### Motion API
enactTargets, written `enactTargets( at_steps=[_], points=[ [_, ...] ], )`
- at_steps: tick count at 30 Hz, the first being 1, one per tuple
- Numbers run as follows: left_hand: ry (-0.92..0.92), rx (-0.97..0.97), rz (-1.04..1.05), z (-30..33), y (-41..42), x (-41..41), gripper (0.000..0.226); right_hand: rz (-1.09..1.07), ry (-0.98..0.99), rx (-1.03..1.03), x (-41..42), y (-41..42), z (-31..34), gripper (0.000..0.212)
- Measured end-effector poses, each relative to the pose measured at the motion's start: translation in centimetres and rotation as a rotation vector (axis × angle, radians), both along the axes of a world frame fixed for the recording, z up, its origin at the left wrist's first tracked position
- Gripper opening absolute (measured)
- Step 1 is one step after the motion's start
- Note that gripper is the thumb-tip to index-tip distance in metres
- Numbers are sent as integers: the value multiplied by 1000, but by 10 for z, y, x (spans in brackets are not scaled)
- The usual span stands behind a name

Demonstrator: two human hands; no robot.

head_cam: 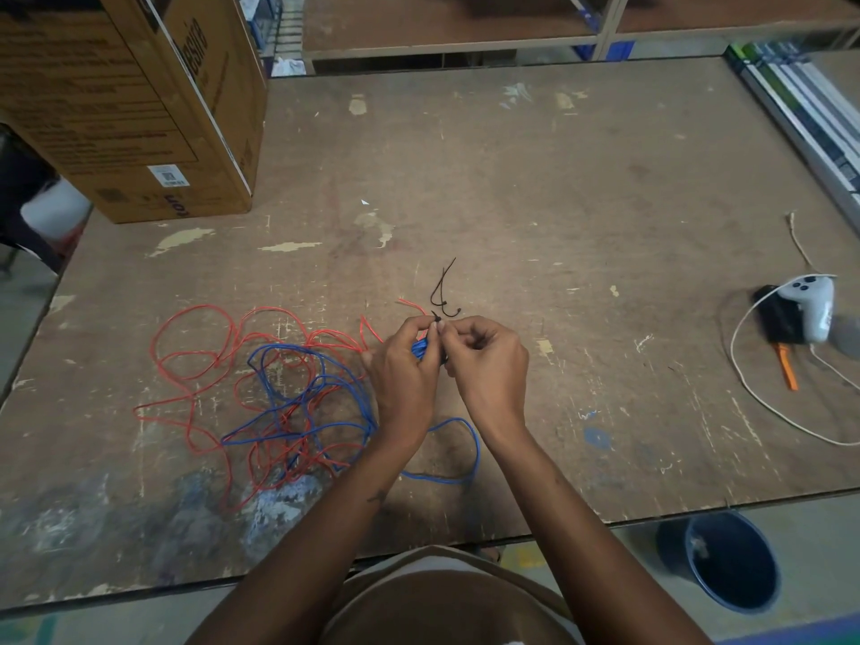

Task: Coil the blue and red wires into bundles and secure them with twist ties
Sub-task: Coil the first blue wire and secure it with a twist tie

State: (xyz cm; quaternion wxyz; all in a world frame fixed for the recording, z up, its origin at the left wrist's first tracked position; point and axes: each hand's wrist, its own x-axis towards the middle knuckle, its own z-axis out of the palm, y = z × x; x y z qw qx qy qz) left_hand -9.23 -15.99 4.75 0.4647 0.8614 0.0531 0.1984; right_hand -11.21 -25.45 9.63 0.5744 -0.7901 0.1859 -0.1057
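Observation:
A small coil of blue wire (420, 350) is gripped in my left hand (405, 365) above the table. A black tie (437, 324) runs around the coil, and the fingertips of both hands pinch it at the top. My right hand (488, 360) is close against the left. More blue wire (298, 388) trails loose on the table to the left and loops near my wrists. The red wire (195, 360) lies uncoiled in a wide tangle on the left, partly crossed with the blue. Two spare black ties (442, 290) lie just beyond my hands.
A large cardboard box (139, 100) stands at the back left of the worn wooden table (558, 188). At the right lie a white controller (812, 309) with a white cable (763, 402) and an orange-handled tool (786, 367). A blue bucket (730, 560) sits on the floor.

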Motion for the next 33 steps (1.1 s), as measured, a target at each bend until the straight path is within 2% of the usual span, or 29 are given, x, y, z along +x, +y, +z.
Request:
enactTargets(
  at_steps=[6,9,13,18,21,24,27,33],
  points=[
    [5,95,-64,-2,7,2,20,-3,22,-1,6,0,-3,8],
    [7,102,-86,0,7,0,18,63,85,39,11,-8,-6,31],
    [20,-29,-189,3,15,1,13,236,198,224,22,-21,3,20],
    [116,-92,-292,8,21,2,12,230,263,329,35,-34,10,19],
    [145,-134,-384,9,24,0,13,232,331,341,43,-35,7,10],
    [173,-209,-477,8,22,-8,17,200,304,365,53,-34,6,14],
    [193,-332,-476,9,24,-13,18,224,253,397,59,-23,1,13],
    [137,-293,-487,16,30,-18,29,174,82,295,74,-9,-9,12]
  ],
)
